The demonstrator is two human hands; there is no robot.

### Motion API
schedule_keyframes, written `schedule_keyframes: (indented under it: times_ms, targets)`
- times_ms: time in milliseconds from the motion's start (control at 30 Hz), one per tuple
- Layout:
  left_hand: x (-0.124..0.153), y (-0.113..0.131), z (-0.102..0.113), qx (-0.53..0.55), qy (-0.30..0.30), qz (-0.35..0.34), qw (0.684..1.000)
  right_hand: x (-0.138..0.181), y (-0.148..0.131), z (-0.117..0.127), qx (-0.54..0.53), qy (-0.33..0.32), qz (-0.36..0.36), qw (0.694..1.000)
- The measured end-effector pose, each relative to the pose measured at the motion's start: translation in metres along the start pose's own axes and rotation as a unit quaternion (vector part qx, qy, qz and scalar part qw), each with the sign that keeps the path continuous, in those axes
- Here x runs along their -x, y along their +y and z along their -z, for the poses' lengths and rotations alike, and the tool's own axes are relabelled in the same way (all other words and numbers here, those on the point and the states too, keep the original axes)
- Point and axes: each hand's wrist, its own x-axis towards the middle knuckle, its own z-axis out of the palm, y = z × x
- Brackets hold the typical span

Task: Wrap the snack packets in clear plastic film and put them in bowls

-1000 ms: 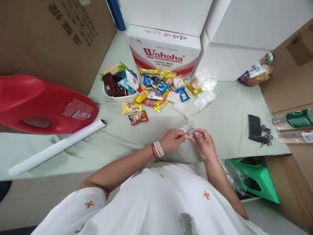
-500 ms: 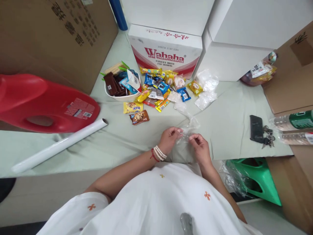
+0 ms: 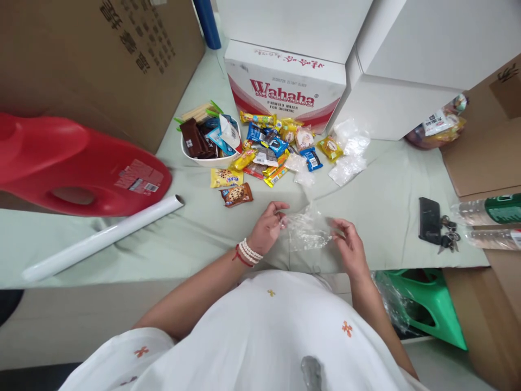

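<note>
A clear plastic bag (image 3: 307, 231) is stretched between my two hands above the pale green cloth. My left hand (image 3: 268, 225), with bead bracelets on the wrist, pinches the bag's left edge. Pinching the right edge is my right hand (image 3: 348, 244). Beyond the bag lies a heap of wrapped snacks (image 3: 268, 152), with two cookie packets (image 3: 230, 187) at its near side. To the left of the heap, a white bowl (image 3: 203, 160) holds brown and blue packets.
A red plastic jug (image 3: 73, 168) and a white roll (image 3: 101, 236) lie at the left. A Wahaha carton (image 3: 285, 84) and white boxes stand behind. More clear bags (image 3: 348, 152) lie right of the snacks. A black phone with keys (image 3: 433, 222) and bottles (image 3: 488, 220) are at the right.
My hands have moved apart, pulling the clear bag open and flat between them; a second ago they were close together, fingering it. The view has shifted slightly.
</note>
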Motion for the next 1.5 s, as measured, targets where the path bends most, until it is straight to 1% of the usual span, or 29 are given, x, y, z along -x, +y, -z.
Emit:
schedule_keyframes:
  times_ms: [67,133,167,233,300,367,433,500,533,567,600,667,700,767,833,867,933,1000,1033,1100,1167,1200,1267,1300,1367,1400,1433,1467,1500]
  targets:
    - [0.001,-0.001,-0.009,-0.082,-0.028,-0.009,0.996,-0.004,-0.009,-0.001,0.082,-0.050,0.052,0.994]
    - [0.001,-0.002,-0.016,-0.195,-0.027,-0.023,0.980,-0.009,-0.015,-0.009,0.136,-0.078,0.072,0.985]
    - [0.001,-0.002,-0.019,-0.263,-0.021,-0.043,0.964,-0.011,-0.017,-0.015,0.153,-0.080,0.073,0.982]
    - [0.001,-0.002,-0.022,-0.367,-0.014,-0.109,0.924,-0.017,-0.020,-0.028,0.166,-0.080,0.068,0.981]
    - [0.004,-0.001,-0.023,-0.412,-0.026,-0.186,0.892,-0.022,-0.021,-0.041,0.169,-0.078,0.080,0.979]
    - [0.008,0.003,-0.022,-0.422,-0.046,-0.238,0.873,-0.025,-0.025,-0.049,0.182,-0.072,0.116,0.974]
    - [0.011,0.009,-0.023,-0.442,-0.049,-0.245,0.862,-0.027,-0.032,-0.054,0.201,-0.068,0.157,0.965]
    - [0.010,0.013,-0.025,-0.477,-0.033,-0.211,0.853,-0.029,-0.038,-0.056,0.221,-0.080,0.189,0.954]
    - [0.007,0.015,-0.025,-0.488,-0.025,-0.181,0.853,-0.031,-0.041,-0.056,0.229,-0.084,0.199,0.949]
    - [0.004,0.017,-0.024,-0.488,-0.023,-0.146,0.860,-0.033,-0.042,-0.055,0.235,-0.083,0.204,0.947]
    - [0.001,0.018,-0.023,-0.471,-0.029,-0.111,0.875,-0.036,-0.043,-0.053,0.239,-0.075,0.205,0.946]
    - [-0.007,0.019,-0.014,-0.394,-0.035,-0.065,0.916,-0.041,-0.039,-0.045,0.235,-0.040,0.194,0.952]
    - [-0.010,0.018,-0.008,-0.347,-0.021,-0.060,0.936,-0.044,-0.035,-0.040,0.226,-0.019,0.185,0.956]
    - [-0.012,0.015,0.007,-0.265,0.050,-0.072,0.960,-0.046,-0.023,-0.030,0.199,0.026,0.157,0.967]
    - [-0.010,0.009,0.024,-0.227,0.130,-0.078,0.962,-0.044,-0.010,-0.020,0.170,0.062,0.119,0.976]
    - [-0.007,0.007,0.031,-0.225,0.154,-0.073,0.959,-0.041,-0.004,-0.016,0.159,0.073,0.099,0.980]
    - [0.001,0.006,0.044,-0.256,0.171,-0.070,0.949,-0.035,0.005,-0.012,0.150,0.080,0.071,0.983]
    - [0.008,0.012,0.051,-0.321,0.157,-0.095,0.929,-0.030,0.008,-0.010,0.160,0.074,0.071,0.982]
    - [0.010,0.018,0.053,-0.352,0.141,-0.114,0.918,-0.028,0.007,-0.009,0.171,0.068,0.084,0.979]
    - [0.006,0.033,0.050,-0.393,0.091,-0.140,0.904,-0.026,0.003,-0.009,0.201,0.048,0.130,0.970]
    - [-0.006,0.046,0.040,-0.424,0.048,-0.150,0.892,-0.026,-0.005,-0.010,0.225,0.019,0.182,0.957]
    - [-0.015,0.049,0.032,-0.450,0.039,-0.155,0.879,-0.027,-0.009,-0.011,0.230,0.003,0.202,0.952]
    - [-0.033,0.049,0.015,-0.516,0.025,-0.161,0.841,-0.029,-0.016,-0.012,0.231,-0.025,0.226,0.946]
    - [-0.042,0.045,0.008,-0.529,-0.001,-0.148,0.836,-0.029,-0.019,-0.012,0.231,-0.035,0.232,0.944]
    - [-0.054,0.034,-0.004,-0.521,-0.069,-0.105,0.844,-0.029,-0.021,-0.011,0.237,-0.033,0.234,0.942]
    - [-0.057,0.028,-0.006,-0.512,-0.090,-0.094,0.849,-0.028,-0.020,-0.010,0.242,-0.021,0.231,0.942]
    - [-0.059,0.022,-0.006,-0.488,-0.098,-0.089,0.863,-0.027,-0.018,-0.007,0.246,-0.001,0.225,0.943]
    - [-0.060,0.017,-0.005,-0.446,-0.083,-0.090,0.886,-0.026,-0.014,-0.004,0.245,0.024,0.213,0.945]
    - [-0.060,0.013,-0.002,-0.390,-0.049,-0.094,0.915,-0.025,-0.009,-0.001,0.239,0.052,0.195,0.950]
